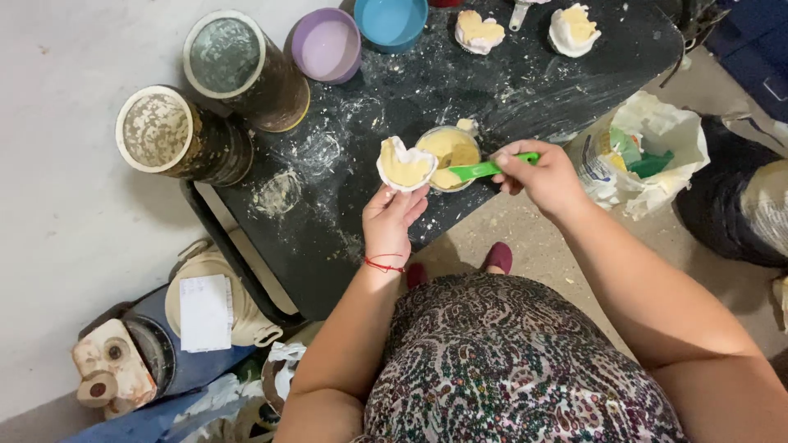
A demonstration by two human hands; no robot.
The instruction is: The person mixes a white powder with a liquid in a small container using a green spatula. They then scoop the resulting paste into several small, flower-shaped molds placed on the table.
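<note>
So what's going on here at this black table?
A person is standing over a dusty black table. The left hand holds a small white mould filled with yellow paste. The right hand holds a green spatula, its tip in a small cup of the same yellow mix. Two more filled moulds sit at the far edge.

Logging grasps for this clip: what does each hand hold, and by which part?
Left hand holds a white mould from beneath its lower edge; right hand grips the green spatula by its handle end.
</note>
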